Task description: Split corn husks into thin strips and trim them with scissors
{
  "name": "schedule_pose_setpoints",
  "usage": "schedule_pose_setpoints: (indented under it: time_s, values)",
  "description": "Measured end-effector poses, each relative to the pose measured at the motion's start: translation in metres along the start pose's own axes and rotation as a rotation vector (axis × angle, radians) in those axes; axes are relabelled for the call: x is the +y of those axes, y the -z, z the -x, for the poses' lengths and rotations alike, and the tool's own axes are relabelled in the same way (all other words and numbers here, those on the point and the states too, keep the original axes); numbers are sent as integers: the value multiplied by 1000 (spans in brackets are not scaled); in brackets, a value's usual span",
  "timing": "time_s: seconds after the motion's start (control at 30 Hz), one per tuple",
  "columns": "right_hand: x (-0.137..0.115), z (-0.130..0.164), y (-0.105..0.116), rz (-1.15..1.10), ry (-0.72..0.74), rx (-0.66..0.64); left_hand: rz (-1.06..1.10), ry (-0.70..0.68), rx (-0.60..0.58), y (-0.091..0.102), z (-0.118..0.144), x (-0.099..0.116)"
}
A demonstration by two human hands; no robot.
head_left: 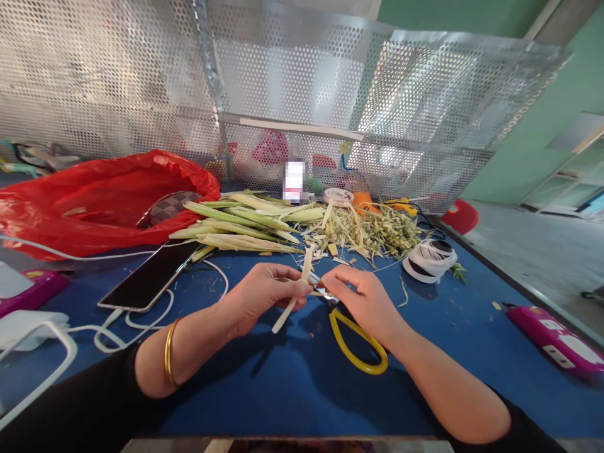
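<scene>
Between the thumb and fingers of my left hand (271, 292) is a pale, flat plant strip (282, 318), one end slanting down below the fingers and another sticking up above them. My right hand (361, 299) is closed round the blade end of a pair of scissors (358, 358), whose yellow handle loop hangs free below. The metal blades meet the left fingertips near the strip; whether they touch it I cannot tell. Just beyond both hands lie a bundle of long green and cream stalks (245, 220) and a heap of dry trimmings (372, 229).
A red plastic bag (108, 189) with a checked pouch lies at the left. Closer in are a tablet-like black device (151, 277) and white cables (111, 340). At the right sit a white-and-black roll (429, 261) and a magenta power strip (552, 336). Behind stands a perforated metal screen (287, 69).
</scene>
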State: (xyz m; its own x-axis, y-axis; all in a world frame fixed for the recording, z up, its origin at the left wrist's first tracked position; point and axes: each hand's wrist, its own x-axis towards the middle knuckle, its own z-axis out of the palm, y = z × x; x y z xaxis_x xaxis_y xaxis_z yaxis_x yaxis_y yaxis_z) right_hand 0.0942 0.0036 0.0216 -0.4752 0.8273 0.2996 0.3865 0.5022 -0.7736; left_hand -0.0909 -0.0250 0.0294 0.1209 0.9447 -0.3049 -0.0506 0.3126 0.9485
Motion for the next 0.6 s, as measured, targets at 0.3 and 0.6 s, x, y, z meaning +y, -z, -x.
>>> schedule_pose_setpoints:
  time_s: [0.3,0.6]
  values:
    - [-1,-2,-12,-431,-267,21,-71,91,-130,-11,5,-8]
    - [9,2,-18,-255,-170,208,-135,54,-180,-11,4,-9]
